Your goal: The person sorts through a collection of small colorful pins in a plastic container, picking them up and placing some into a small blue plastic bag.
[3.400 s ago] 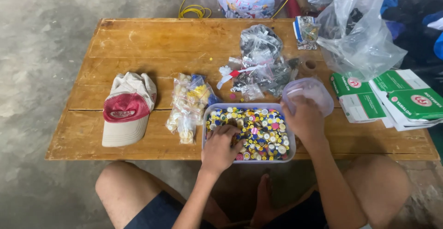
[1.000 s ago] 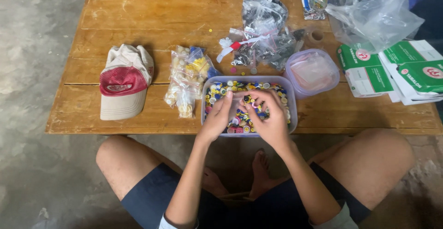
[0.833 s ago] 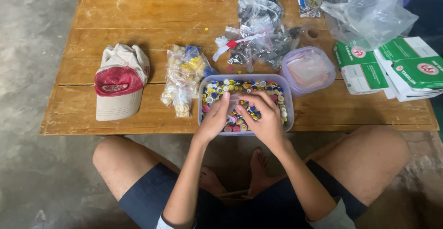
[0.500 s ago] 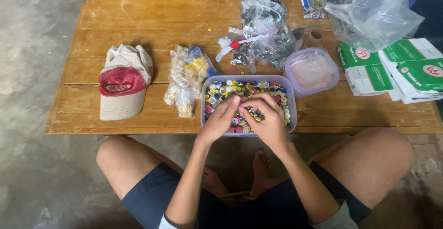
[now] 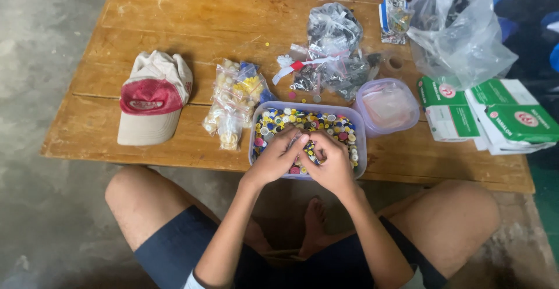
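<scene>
Low wooden table (image 5: 174, 21) on a grey concrete floor; person seated at its near edge, knees either side.

Far left on the table: a tan cap with a red front panel (image 5: 152, 97), lying flat. Right of it, clear bags of small yellow and white pieces (image 5: 233, 103).

Centre, near edge: a rectangular translucent tub (image 5: 360, 140) heaped with small coloured caps (image 5: 326, 123), many colours mixed. Left hand (image 5: 273, 160) and right hand (image 5: 332, 164) meet over the heap, fingers curled inward and close together. Cannot tell whether they pinch anything. Judgement: sorting barely begun; nothing set apart yet.

Beyond the tub: clear bags of dark parts (image 5: 335, 50). Right: a round lilac container (image 5: 387, 105), then green-and-white cartons (image 5: 495, 114), and a large crumpled clear bag (image 5: 460, 33).
</scene>
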